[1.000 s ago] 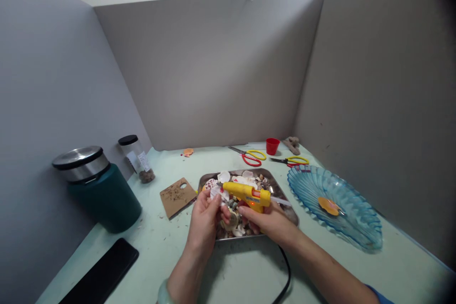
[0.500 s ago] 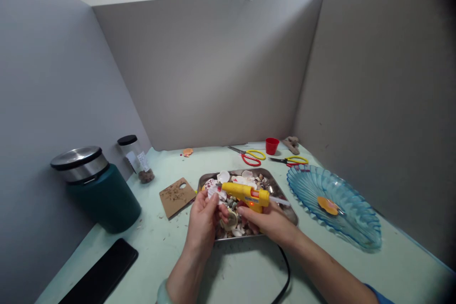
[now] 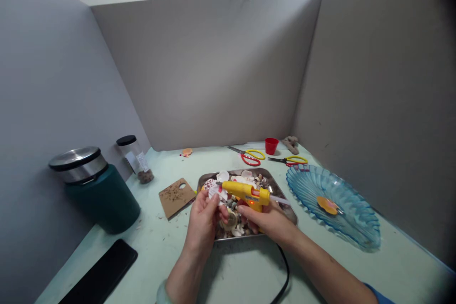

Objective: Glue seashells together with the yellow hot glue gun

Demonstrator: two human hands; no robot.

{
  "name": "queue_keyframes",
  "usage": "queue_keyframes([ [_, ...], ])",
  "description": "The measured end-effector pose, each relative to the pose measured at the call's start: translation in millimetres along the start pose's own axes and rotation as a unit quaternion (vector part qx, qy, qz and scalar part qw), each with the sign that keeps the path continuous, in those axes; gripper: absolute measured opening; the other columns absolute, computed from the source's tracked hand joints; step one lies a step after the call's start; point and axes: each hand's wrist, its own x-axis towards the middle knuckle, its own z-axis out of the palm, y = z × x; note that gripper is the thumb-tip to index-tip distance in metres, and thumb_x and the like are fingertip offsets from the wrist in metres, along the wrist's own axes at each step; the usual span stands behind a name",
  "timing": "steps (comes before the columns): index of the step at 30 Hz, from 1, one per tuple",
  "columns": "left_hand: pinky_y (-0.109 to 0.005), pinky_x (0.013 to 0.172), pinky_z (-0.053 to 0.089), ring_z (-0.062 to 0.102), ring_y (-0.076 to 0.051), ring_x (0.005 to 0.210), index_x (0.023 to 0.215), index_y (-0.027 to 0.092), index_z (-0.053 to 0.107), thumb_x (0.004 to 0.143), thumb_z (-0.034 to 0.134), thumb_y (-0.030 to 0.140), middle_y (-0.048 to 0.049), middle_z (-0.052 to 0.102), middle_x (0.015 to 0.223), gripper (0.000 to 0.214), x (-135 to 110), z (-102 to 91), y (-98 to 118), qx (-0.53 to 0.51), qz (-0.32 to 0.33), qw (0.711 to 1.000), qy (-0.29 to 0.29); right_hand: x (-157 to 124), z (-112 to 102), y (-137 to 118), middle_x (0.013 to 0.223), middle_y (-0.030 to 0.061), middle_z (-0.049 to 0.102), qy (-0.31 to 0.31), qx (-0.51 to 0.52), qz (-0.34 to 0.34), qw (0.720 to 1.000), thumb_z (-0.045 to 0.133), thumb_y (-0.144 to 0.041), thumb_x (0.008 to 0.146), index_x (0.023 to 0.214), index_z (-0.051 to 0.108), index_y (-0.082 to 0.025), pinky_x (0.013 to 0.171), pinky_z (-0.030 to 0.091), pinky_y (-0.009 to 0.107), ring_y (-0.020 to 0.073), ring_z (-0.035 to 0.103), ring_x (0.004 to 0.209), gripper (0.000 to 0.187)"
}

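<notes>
My right hand [image 3: 269, 222] grips a yellow glue gun [image 3: 246, 193] by its handle, nozzle pointing left, its black cord [image 3: 285, 275] trailing toward me. My left hand [image 3: 204, 221] pinches a small white shell [image 3: 214, 192] right at the nozzle tip. Both hands hover over a metal tray [image 3: 285, 199] filled with several shells and pebbles.
A blue glass dish [image 3: 333, 206] with an orange shell lies to the right. Two pairs of scissors [image 3: 252, 156] and a red cup [image 3: 271, 145] sit at the back. A brown card [image 3: 176, 195], a jar [image 3: 134, 158], a green canister [image 3: 96, 190] and a black phone [image 3: 99, 273] are on the left.
Nothing has visibly changed; the hands hold the glue gun and shell in about the same place.
</notes>
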Motion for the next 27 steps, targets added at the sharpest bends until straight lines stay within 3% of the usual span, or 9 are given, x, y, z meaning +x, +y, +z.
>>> queue_keyframes([
  [18, -0.018, 0.046, 0.044, 0.053, -0.009, 0.044, 0.092, 0.017, 0.05, 0.064, 0.083, 0.039, 0.0028, 0.063, 0.053, 0.048, -1.8, 2.2, 5.8, -0.047, 0.014, 0.997, 0.059, -0.3, 0.4, -4.6, 0.059, -0.0018, 0.058, 0.002, 0.006, 0.026, 1.0, 0.069, -0.034, 0.075, 0.082, 0.067, -0.018, 0.043, 0.036, 0.023, 0.0099, 0.047, 0.045, 0.018],
  [27, -0.019, 0.047, 0.045, 0.054, -0.009, 0.043, 0.089, 0.017, 0.051, 0.064, 0.084, 0.036, 0.0032, 0.063, 0.055, 0.046, -2.6, 3.9, 6.1, -0.068, 0.005, 0.997, 0.046, 0.8, -1.6, -3.5, 0.06, -0.0016, 0.058, -0.01, 0.003, 0.022, 1.0, 0.065, -0.036, 0.076, 0.081, 0.064, -0.017, 0.044, 0.036, 0.023, 0.009, 0.045, 0.044, 0.019],
])
